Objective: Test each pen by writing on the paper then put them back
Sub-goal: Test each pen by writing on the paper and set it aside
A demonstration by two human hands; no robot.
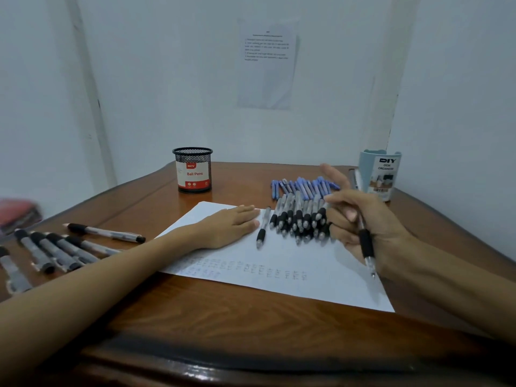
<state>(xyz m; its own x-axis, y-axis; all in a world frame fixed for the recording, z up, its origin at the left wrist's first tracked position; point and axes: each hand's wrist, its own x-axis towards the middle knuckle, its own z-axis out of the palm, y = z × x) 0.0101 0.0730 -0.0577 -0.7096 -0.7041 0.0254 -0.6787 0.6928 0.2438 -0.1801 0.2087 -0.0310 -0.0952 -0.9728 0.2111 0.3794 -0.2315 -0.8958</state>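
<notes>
A white sheet of paper (pixel 282 263) lies on the wooden table, with rows of small pen marks across its near half. My left hand (pixel 231 226) rests flat on the paper's far left part, fingers straight. My right hand (pixel 363 227) hovers over the paper's right side and holds a black-grip pen (pixel 367 247), tip pointing down toward the sheet. A pile of several black-grip pens (pixel 301 219) lies on the paper's far edge. One lone pen (pixel 263 229) lies just right of my left hand. Several blue pens (pixel 301 187) lie behind the pile.
A black mesh pen cup (pixel 193 170) labelled "Ball Pens" stands at the back. A pale blue desk organizer (pixel 379 174) stands at the back right. Several black pens (pixel 61 247) lie at the left. A red object (pixel 19 213) sits at the far left edge.
</notes>
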